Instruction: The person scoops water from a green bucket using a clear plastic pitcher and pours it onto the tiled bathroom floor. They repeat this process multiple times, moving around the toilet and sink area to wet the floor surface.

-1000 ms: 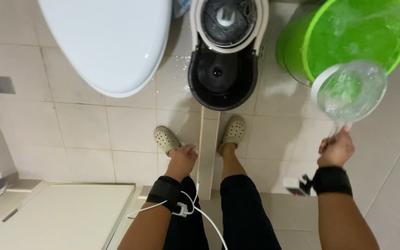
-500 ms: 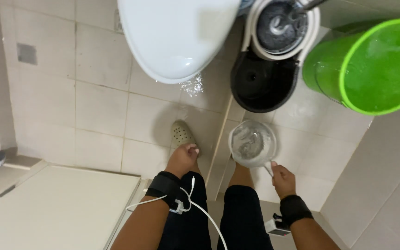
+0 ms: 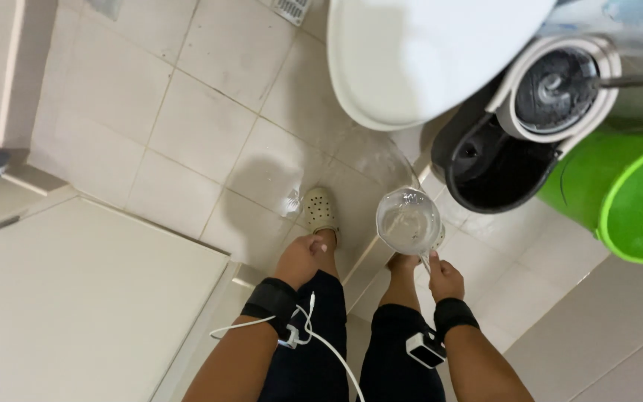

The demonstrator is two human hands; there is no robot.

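Observation:
My right hand [image 3: 446, 278] grips the handle of a clear plastic scoop [image 3: 408, 219] holding water, level above my right foot. My left hand [image 3: 301, 257] hangs in a loose fist beside my left thigh, with nothing visible in it. Both wrists wear black bands, and a white cable runs from the left one. A pale clog [image 3: 321, 209] on my left foot stands on the wet tiled floor [image 3: 187, 134]. The white toilet lid [image 3: 426, 52] lies just beyond the scoop.
A black and white mop spin bucket [image 3: 519, 126] stands at the right of the toilet. A green bucket [image 3: 630, 197] sits at the far right edge. A white flat surface [image 3: 76, 298] fills the lower left. A floor drain [image 3: 290, 9] shows at the top.
My right hand has brought the scoop from over the green bucket down and left, in front of my legs. The view has swung left, and my left hand has stayed by my thigh.

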